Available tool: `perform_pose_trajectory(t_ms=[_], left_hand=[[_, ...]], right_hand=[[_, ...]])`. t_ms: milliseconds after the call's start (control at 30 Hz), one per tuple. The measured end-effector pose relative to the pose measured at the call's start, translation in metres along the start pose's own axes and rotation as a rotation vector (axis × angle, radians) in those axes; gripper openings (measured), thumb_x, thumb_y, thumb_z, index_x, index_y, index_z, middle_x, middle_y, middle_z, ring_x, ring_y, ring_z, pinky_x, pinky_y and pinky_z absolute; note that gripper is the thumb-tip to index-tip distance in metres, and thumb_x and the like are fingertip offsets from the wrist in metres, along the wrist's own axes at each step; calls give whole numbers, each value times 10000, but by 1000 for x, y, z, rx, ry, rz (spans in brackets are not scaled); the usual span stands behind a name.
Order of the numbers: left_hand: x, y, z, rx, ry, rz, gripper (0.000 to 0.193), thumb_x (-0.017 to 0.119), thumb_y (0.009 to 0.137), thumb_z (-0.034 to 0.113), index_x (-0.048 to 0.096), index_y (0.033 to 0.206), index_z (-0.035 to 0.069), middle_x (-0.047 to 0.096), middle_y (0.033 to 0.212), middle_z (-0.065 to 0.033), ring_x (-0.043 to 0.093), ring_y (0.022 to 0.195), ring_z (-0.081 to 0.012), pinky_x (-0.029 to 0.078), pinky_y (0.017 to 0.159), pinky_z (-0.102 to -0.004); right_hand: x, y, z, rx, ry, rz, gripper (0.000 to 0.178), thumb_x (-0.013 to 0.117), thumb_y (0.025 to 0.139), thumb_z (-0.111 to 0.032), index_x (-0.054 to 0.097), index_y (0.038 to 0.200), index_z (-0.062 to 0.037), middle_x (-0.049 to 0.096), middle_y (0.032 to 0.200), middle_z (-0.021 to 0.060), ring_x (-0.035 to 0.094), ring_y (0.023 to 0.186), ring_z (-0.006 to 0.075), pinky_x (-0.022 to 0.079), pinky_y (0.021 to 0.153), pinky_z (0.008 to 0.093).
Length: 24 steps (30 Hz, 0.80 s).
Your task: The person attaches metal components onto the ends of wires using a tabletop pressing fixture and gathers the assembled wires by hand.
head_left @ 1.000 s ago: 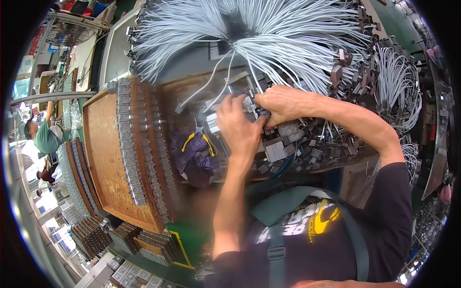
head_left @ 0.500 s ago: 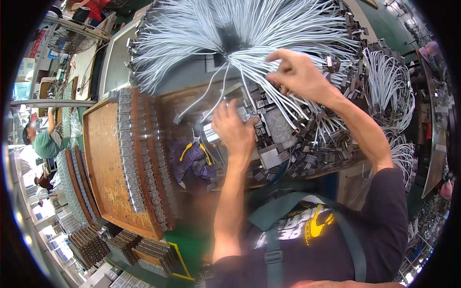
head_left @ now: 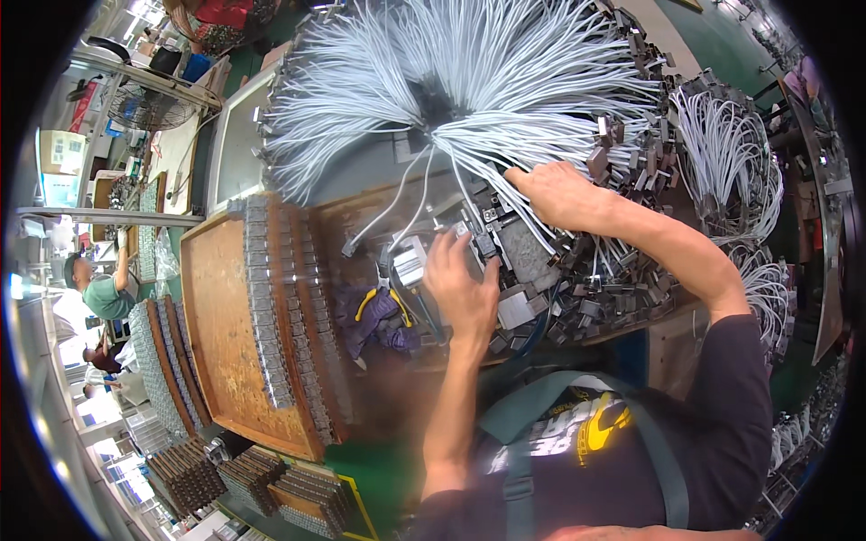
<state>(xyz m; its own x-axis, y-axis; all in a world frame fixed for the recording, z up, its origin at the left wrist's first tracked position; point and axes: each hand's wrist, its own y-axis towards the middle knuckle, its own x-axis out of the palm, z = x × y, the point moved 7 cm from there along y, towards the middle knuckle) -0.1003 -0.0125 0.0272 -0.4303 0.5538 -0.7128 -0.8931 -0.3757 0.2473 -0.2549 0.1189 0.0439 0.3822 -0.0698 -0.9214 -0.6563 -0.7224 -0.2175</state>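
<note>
A large fan of white cables (head_left: 532,77) with metal connector ends spreads over the bench. My right hand (head_left: 566,197) is closed at the near side of this bundle, its fingertips against the cables; what is pinched in them is hidden. Beside a small metal fixture (head_left: 485,236), my left hand (head_left: 462,284) reaches forward with fingers stretched and the thumb apart. Its fingertips touch the fixture's left side. A few single cables (head_left: 390,209) hang from the bundle towards that hand. Left of it lie pliers with yellow handles (head_left: 364,305) on a purple cloth (head_left: 372,329).
Loose metal connector shells (head_left: 586,302) are heaped to the right of the fixture. Wooden trays (head_left: 225,334) with rows of metal parts stand at the left. More cable bundles (head_left: 722,162) hang at the right. A person in green (head_left: 106,296) works at the far left.
My right hand has come down and closed against the cables; before, it was raised with its fingers apart. My left hand stays by the fixture. The whole view has shifted slightly.
</note>
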Motion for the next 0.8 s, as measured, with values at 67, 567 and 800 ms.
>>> perform_pose_trajectory(t_ms=[67,567,800], left_hand=[[-1,-1,2,7,-11,-1,541,841,735,179,646,1221,41,593,1364,-159,498,1327,-356,333,1139,-474],[21,-9,21,-43,-413,-182,368,812,780,66,701,1127,21,696,1200,-138,645,1092,-301,498,953,-395],[14,-14,1,-225,-566,-184,351,813,789,49,708,1123,17,718,1153,-132,669,1084,-279,509,967,-379]], right_hand=[[-2,2,6,4,27,26,294,620,768,0,594,1058,44,689,845,266,686,869,467,528,771,538],[4,-2,18,218,780,-253,267,643,867,-169,714,920,83,710,810,145,685,751,174,535,652,317],[25,-22,-6,340,1952,-412,364,569,1035,-335,682,1006,10,733,1005,147,708,875,260,555,790,396]])
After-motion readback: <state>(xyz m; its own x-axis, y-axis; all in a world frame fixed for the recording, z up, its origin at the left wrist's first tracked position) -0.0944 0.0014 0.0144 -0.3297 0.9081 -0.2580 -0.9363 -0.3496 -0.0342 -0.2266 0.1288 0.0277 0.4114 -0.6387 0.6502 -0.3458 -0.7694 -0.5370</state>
